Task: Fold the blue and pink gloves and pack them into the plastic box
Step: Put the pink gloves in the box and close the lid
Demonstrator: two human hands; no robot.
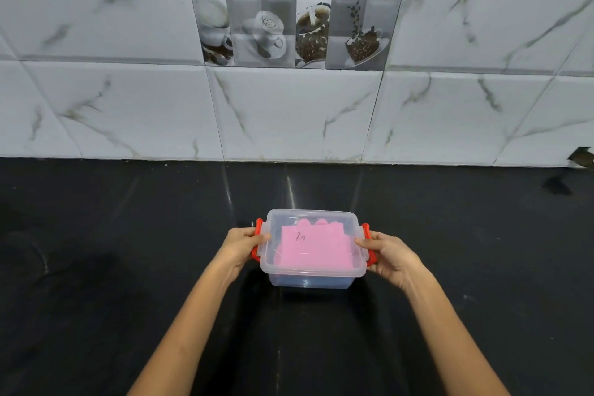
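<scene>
A clear plastic box (313,280) with its clear lid on stands on the black counter, in the middle of the head view. A folded pink glove (313,249) shows through the lid, and something blue (308,282) shows through the front wall beneath it. Red latches sit on both short sides. My left hand (242,243) grips the left red latch (257,255), thumb on the lid's edge. My right hand (387,252) grips the right red latch (369,259) the same way.
The black counter (128,251) stretches wide on both sides and ends at a white marble-tiled wall (289,112). A small dark object (581,156) sits at the far right by the wall.
</scene>
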